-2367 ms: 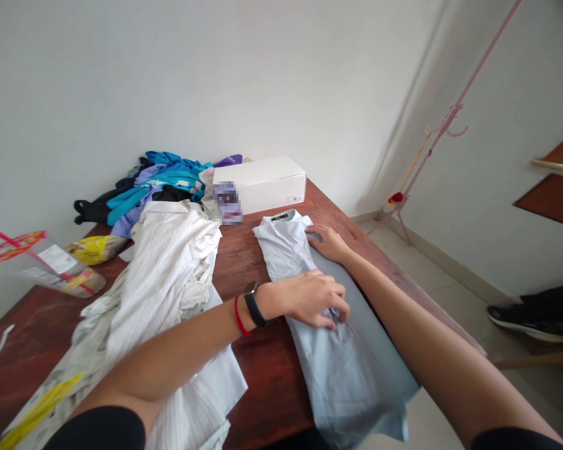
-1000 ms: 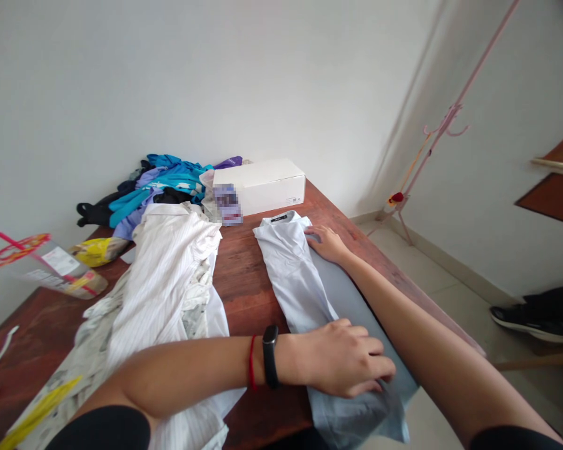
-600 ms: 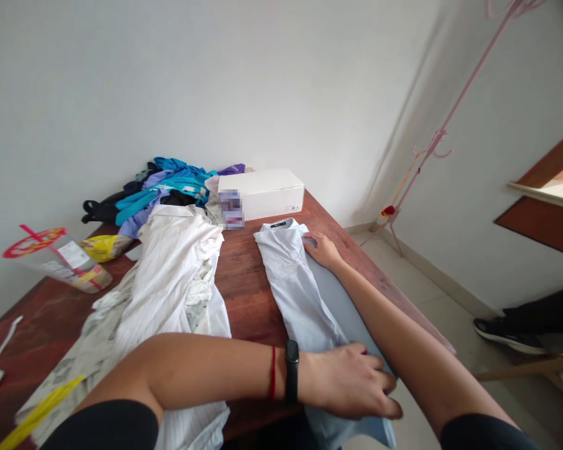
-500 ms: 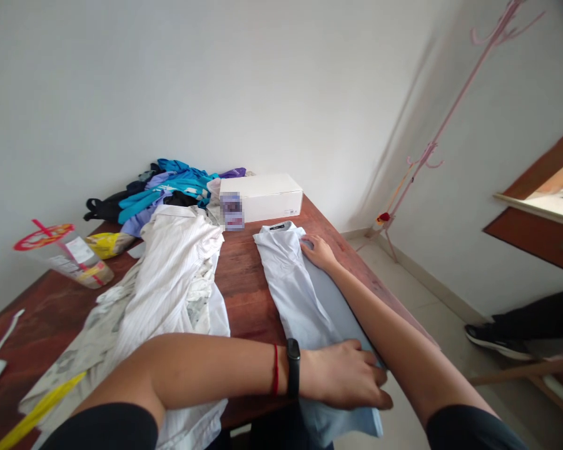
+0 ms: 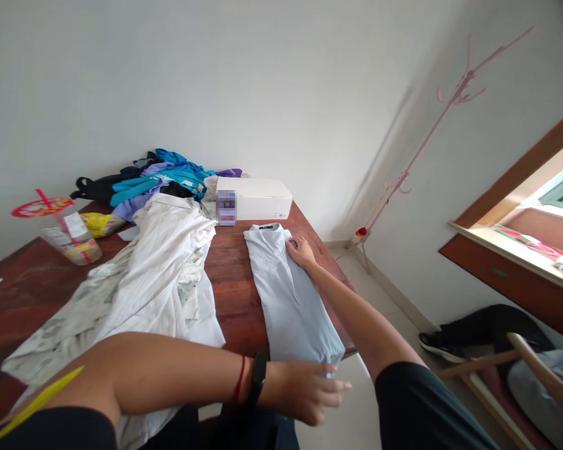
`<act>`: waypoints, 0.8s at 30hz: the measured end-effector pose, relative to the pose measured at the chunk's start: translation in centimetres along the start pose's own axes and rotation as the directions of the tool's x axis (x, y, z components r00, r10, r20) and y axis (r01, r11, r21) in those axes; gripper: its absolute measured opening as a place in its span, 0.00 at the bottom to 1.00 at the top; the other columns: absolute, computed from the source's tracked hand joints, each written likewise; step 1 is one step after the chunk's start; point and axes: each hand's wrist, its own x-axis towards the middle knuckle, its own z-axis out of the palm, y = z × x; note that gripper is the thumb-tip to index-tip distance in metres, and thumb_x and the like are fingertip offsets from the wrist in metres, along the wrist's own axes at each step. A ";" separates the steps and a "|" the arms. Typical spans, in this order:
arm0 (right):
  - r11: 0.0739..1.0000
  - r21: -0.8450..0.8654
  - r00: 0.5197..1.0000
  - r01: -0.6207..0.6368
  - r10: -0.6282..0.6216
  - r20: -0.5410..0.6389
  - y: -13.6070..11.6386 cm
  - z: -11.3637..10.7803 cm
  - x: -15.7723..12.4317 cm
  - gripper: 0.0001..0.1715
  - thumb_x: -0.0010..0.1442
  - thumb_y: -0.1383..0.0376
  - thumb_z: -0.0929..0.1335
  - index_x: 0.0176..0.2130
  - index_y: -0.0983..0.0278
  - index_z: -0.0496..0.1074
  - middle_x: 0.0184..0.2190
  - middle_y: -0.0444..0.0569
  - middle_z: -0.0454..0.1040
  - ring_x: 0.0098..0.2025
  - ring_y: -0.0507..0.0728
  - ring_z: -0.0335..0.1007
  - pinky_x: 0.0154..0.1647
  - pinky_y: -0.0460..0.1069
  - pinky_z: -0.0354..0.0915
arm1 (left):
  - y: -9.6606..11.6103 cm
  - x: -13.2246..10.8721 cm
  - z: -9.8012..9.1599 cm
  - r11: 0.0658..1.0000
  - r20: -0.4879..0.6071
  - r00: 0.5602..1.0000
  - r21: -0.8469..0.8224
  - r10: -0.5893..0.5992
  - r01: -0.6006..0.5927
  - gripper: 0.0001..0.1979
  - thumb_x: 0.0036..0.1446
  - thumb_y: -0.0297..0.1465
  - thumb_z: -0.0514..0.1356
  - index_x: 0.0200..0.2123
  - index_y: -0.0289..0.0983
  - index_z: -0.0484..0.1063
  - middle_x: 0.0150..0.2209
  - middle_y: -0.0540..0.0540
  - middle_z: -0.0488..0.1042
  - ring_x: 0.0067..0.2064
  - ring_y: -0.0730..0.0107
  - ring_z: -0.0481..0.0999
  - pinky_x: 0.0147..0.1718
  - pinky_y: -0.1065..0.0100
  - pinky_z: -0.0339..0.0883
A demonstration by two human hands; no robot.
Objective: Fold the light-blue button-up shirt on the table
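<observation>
Fingers (image 5: 332, 385) of the left hand (image 5: 304, 390) are curving at the near end of one light-blue shirt (image 5: 286, 294); whether they are grasping cloth, I cannot tell. The right hand (image 5: 301, 250) is lying spread and released along its far right edge, near the collar. One wooden table (image 5: 237, 300) is bearing the shirt, one white box (image 5: 263, 197) standing behind it, one cup (image 5: 77, 244) sitting left.

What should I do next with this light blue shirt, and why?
I'd probably bring the lower end of the shirt up toward its collar. It lies in a long, narrow strip on the table, with your left hand at the lower end and your right hand at the edge near the collar, seemingly well placed to steady it.
</observation>
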 end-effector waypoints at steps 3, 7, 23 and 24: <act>1.000 0.018 1.000 -0.023 0.023 -0.011 -0.4 -0.6 -0.3 0.22 0.65 0.54 0.65 0.48 0.64 0.78 0.48 0.56 0.78 0.52 0.61 0.73 0.56 0.53 0.66 | 0.4 -1.6 -3.5 0.992 0.033 0.993 -0.040 -0.116 0.118 0.07 0.61 0.31 0.62 0.36 0.43 0.82 0.55 0.43 0.76 0.67 0.51 0.64 0.64 0.52 0.60; 0.994 0.045 0.995 -0.096 0.096 0.012 -1.3 -1.7 -0.9 0.23 0.63 0.58 0.64 0.51 0.68 0.77 0.48 0.57 0.79 0.52 0.61 0.74 0.55 0.53 0.67 | -2.8 -5.4 -7.6 0.822 0.118 0.826 -0.094 -0.551 0.562 0.08 0.61 0.28 0.62 0.43 0.36 0.78 0.54 0.36 0.75 0.61 0.46 0.70 0.58 0.50 0.65; 0.801 0.369 0.730 -0.471 0.120 0.673 -3.5 -12.6 -11.5 0.34 0.62 0.61 0.74 0.65 0.57 0.67 0.56 0.54 0.78 0.50 0.62 0.79 0.45 0.54 0.79 | -7.8 -11.2 -9.5 -0.637 0.636 -0.036 -0.766 -0.771 0.090 0.30 0.50 0.30 0.72 0.53 0.41 0.64 0.40 0.48 0.74 0.39 0.69 0.77 0.48 0.59 0.72; 0.769 0.404 0.711 -0.495 0.091 0.697 -3.8 -13.0 -12.6 0.38 0.62 0.61 0.74 0.67 0.55 0.64 0.57 0.53 0.77 0.52 0.62 0.78 0.47 0.55 0.78 | -8.0 -11.0 -9.4 -0.639 0.638 -0.046 -0.762 -0.768 0.103 0.30 0.50 0.30 0.72 0.54 0.41 0.63 0.39 0.49 0.73 0.37 0.69 0.77 0.47 0.60 0.73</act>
